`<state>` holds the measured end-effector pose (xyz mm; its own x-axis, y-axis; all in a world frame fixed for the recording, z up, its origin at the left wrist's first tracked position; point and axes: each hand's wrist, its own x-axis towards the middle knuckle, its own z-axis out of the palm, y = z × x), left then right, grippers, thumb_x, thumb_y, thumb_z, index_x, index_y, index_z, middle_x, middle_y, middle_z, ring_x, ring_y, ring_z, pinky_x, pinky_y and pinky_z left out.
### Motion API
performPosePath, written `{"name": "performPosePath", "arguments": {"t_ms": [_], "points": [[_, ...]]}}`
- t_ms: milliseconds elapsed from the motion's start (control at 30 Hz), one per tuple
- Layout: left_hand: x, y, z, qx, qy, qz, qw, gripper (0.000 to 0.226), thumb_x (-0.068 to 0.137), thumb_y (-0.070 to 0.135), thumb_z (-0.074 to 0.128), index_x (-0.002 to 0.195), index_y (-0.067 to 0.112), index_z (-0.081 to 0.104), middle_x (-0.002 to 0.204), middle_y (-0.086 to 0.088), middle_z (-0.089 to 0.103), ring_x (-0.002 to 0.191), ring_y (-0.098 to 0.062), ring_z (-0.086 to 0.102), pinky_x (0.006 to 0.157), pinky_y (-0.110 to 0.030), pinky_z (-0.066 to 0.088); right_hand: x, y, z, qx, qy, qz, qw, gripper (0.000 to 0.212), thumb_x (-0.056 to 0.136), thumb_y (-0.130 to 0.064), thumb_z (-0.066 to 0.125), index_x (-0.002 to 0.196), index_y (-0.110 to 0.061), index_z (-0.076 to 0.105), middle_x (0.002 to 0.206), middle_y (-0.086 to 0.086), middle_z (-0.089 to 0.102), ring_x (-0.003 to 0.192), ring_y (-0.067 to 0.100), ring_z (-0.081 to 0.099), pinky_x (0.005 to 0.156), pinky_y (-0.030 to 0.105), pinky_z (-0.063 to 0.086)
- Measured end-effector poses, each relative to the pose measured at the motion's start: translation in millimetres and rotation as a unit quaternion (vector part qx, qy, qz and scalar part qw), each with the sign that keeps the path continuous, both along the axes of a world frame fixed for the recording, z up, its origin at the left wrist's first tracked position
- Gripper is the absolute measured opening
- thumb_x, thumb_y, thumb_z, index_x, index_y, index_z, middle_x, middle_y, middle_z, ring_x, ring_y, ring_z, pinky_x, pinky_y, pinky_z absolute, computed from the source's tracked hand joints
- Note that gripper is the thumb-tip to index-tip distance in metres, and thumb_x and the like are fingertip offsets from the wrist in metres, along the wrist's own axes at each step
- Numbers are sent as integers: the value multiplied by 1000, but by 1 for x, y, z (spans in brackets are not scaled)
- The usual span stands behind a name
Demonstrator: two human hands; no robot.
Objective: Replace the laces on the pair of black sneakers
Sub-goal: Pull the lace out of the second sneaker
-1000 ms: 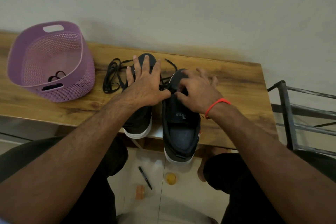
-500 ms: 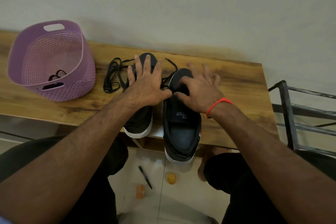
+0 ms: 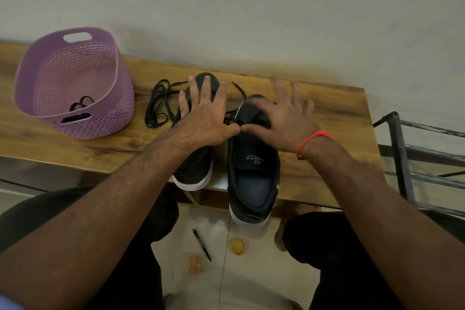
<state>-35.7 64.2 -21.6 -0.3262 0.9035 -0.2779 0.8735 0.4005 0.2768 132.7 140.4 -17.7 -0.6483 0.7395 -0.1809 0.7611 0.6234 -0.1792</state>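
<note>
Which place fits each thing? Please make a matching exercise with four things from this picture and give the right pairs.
Things:
1. basket
2. loose lace
3. pen
4. band

Places:
A. on the floor
B. on the right wrist
C. at the table's left end
D. on the table, between basket and sneakers

Pairs: 1-C, 2-D, 3-A, 4-B
</note>
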Motion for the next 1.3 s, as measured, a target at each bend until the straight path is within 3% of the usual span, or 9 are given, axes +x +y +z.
{"name": "performPosePath", "arguments": {"t_ms": [133,233,333,433,600,767,933,1033,1300], "points": [[-1,0,0,1,-2,0,1000,106,89,49,67,162,23,-6,166,-13,-25,146,-38,-36,118,-57,-16,-7,-5,-1,-6,33,11,999,13,92,-46,59,96,-34,63,151,-4,38,146,32,16,111,64,20],[-1,0,0,3,-4,1,1000,106,89,48,67,162,24,-6,166,-13,-25,146,-37,-37,118,-57,-16,1,8,10,27,135,-98,986,18,83,-40,58,76,-24,53,106,-6,53,120,30,43,97,50,35],[0,0,0,3,-5,2,1000,107,88,47,68,162,24,-5,166,-12,-25,145,-37,-37,119,-57,-16,8,17,11,30,142,-135,980,21,84,-46,59,100,-32,61,139,-1,46,137,34,30,103,57,32],[0,0,0,5,-3,1,1000,107,88,49,67,162,24,-6,166,-13,-25,145,-37,-37,119,-58,-16,3,8,3,7,16,-41,999,58,85,-67,58,137,-45,44,165,1,6,150,39,1,113,70,15],[-2,0,0,2,-2,-1,1000,106,89,50,67,162,24,-6,166,-13,-25,146,-37,-36,118,-58,-15,-8,-6,-2,6,34,16,999,14,92,-47,58,96,-34,62,156,-5,32,147,32,13,111,65,18],[-1,-1,0,7,-4,1,1000,105,88,47,68,162,23,-3,166,-13,-24,146,-38,-36,118,-58,-16,6,17,14,41,134,-116,983,14,81,-38,59,76,-26,55,122,-5,58,125,28,39,103,56,33],[0,0,0,6,0,3,1000,105,88,49,67,162,24,-3,166,-13,-24,146,-38,-36,118,-57,-16,8,15,5,-15,4,-52,999,64,83,-72,57,139,-44,44,165,-3,10,150,36,5,114,70,13],[0,0,0,4,-4,2,1000,105,88,49,68,162,24,-4,166,-13,-25,146,-38,-36,118,-57,-16,-1,4,-3,-46,-22,-22,998,61,89,-66,55,144,-47,38,166,-4,4,151,37,-3,114,71,7],[3,0,-3,44,-5,-14,999,98,88,40,68,161,32,2,168,-12,-18,148,-38,-32,118,-58,-16,12,25,1,-125,75,-107,984,11,96,-46,58,104,-41,63,113,-14,62,119,19,54,105,56,37]]}}
